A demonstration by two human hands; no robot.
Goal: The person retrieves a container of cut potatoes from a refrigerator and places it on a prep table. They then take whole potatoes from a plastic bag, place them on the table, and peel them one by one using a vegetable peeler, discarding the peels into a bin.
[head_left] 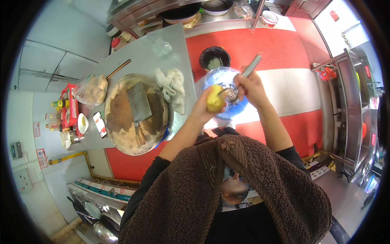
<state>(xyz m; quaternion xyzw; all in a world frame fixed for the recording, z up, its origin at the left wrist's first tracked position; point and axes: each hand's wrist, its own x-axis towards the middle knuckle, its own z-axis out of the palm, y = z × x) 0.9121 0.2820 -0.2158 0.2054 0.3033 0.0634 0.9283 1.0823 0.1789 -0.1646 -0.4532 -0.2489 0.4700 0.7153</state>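
Note:
My left hand (pixel 200 109) is wrapped round a yellow, peeled-looking potato (pixel 214 101) in front of me. In my right hand (pixel 254 88) is a peeler with a metal handle (pixel 252 66); its head lies against or very near the potato's upper right side. Beneath both hands stands a bin lined with a blue plastic bag (pixel 237 110), with scraps showing in it. Just beyond the bin, a black bowl (pixel 203 61) on the floor holds pale pieces.
On the metal table (pixel 174 44) at left lie a round chopping board (pixel 118 140), a cleaver (pixel 139 101), a crumpled cloth (pixel 174 87), a bag of potatoes (pixel 92 90) and a phone (pixel 100 125). Metal shelving (pixel 353 110) stands at right.

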